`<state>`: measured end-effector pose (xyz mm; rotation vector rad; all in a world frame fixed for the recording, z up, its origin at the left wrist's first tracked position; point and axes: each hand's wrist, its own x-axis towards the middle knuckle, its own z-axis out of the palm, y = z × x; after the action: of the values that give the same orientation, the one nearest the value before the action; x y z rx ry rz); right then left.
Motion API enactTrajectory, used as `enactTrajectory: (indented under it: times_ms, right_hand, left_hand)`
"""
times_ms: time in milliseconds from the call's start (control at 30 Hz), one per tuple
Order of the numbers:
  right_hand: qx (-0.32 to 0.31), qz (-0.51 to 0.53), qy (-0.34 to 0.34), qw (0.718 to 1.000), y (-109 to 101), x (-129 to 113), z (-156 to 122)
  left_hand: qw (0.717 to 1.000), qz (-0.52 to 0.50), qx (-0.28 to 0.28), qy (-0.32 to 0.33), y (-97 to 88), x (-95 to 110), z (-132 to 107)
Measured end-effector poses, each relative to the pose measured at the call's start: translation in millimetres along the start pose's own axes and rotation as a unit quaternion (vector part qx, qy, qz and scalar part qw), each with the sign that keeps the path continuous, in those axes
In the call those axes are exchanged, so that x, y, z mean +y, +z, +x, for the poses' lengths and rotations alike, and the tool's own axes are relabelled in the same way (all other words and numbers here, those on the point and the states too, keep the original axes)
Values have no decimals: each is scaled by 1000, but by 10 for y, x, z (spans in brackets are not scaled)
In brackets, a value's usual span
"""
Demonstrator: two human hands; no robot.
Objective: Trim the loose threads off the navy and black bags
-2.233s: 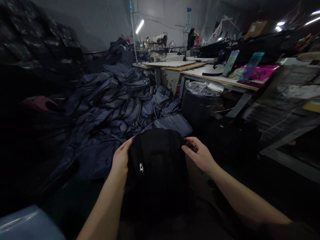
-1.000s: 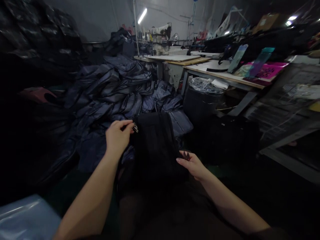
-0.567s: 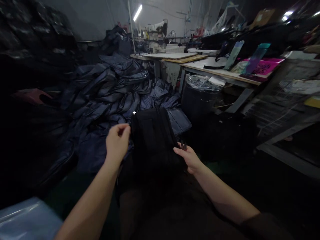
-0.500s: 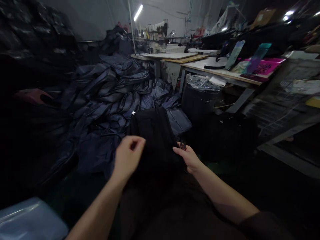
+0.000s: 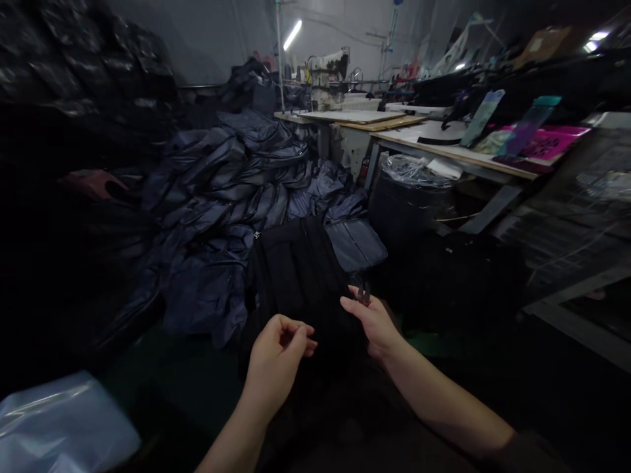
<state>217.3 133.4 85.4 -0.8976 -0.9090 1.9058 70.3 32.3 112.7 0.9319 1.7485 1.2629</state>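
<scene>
A black bag (image 5: 296,276) lies in front of me, its far end resting against the heap of navy bags (image 5: 231,184). A small silver zipper pull (image 5: 256,234) shows at its upper left corner. My left hand (image 5: 279,355) hovers over the bag's near edge with thumb and fingers pinched together; what they hold, if anything, is too dark to tell. My right hand (image 5: 372,322) grips the bag's right edge. A small dark pointed tool (image 5: 363,292) sticks up from its fingers.
Wooden work tables (image 5: 444,148) with sewing machines (image 5: 328,75) run along the right and back. A plastic-lined black bin (image 5: 409,197) stands under the nearest table. A clear plastic sheet (image 5: 59,427) lies at the lower left. A pink stool (image 5: 91,184) sits at the left.
My left hand let go of the zipper pull at the bag's top left and came down to its near edge, pinched. My right hand stayed on the right edge.
</scene>
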Motion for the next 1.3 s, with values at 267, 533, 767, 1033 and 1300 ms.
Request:
enactTrajectory:
  times_ms: [267, 533, 767, 1033, 1300]
  right_hand:
    - [42, -69, -26, 996, -89, 53, 131]
    - [38, -526, -224, 820, -323, -166, 3]
    - [-120, -700, -360, 605, -103, -249, -257]
    - [-94, -711, -398, 572, 7, -95, -200]
    - [-38, -627, -418, 657, -56, -131, -175]
  left_hand:
    - [979, -157, -44, -120, 78, -168, -79]
    - [994, -46, -99, -7, 79, -225, -142]
    - [995, -4, -80, 64, 127, -336, -257]
    - [994, -7, -81, 69, 137, -349, -278]
    - [997, 43, -13, 55, -90, -399, -230]
